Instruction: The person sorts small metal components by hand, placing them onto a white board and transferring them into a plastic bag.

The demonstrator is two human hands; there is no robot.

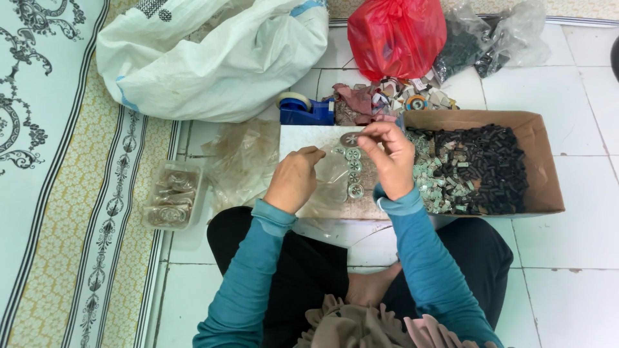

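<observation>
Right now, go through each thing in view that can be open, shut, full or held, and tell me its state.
Left hand: pinching the small clear plastic bag, which is open.
Right hand: holding a round silver button at the fingertips.
Brown cardboard box: open, partly filled with small pieces.
Red plastic bag: bulging, closed.
White woven sack: lying slumped.

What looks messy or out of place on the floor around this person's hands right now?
Nothing looks spilled or broken. The oddest spot is the loose heap of scraps on the tiles behind the cardboard box, beside the blue tape dispenser. A limp clear plastic sheet lies crumpled left of the left hand.
</observation>
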